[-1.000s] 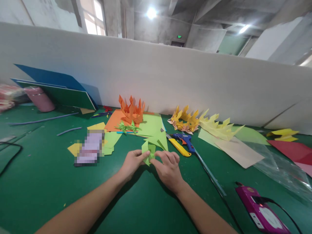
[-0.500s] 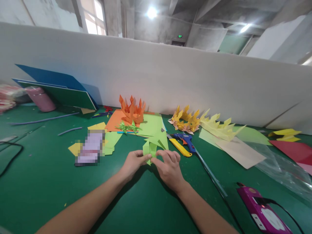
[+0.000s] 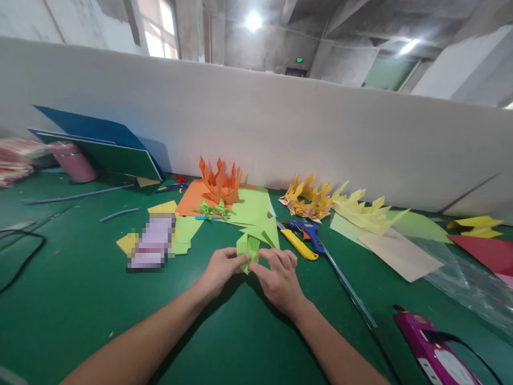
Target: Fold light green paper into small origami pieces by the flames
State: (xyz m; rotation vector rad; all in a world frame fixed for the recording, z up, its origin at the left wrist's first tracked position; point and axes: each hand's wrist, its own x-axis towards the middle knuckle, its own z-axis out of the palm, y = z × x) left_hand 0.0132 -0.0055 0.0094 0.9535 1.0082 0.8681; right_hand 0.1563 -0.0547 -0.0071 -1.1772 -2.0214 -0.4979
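A light green folded paper piece (image 3: 242, 247) is held up between both hands above the table. My left hand (image 3: 223, 269) is closed, its thumb pressing the paper's lower left side. My right hand (image 3: 279, 275) pinches the lower right side with thumb and curled fingers. The fingertips partly hide the paper's lower part. Just behind lie green paper sheets (image 3: 250, 206). A yellow utility knife (image 3: 300, 245) and a blue glue gun (image 3: 308, 233) rest to the right of my right hand.
An orange paper crown (image 3: 220, 184) and a yellow paper crown (image 3: 306, 200) stand at the back. A phone-like object (image 3: 152, 240), blurred out, lies left. A magenta power strip (image 3: 435, 347) with a cord sits front right. A pink bottle (image 3: 74, 162) leans against boards (image 3: 100, 155).
The whole view has shifted slightly, with things appearing a little further right. Both hands keep their hold on the green paper, the fingers moving only a little.
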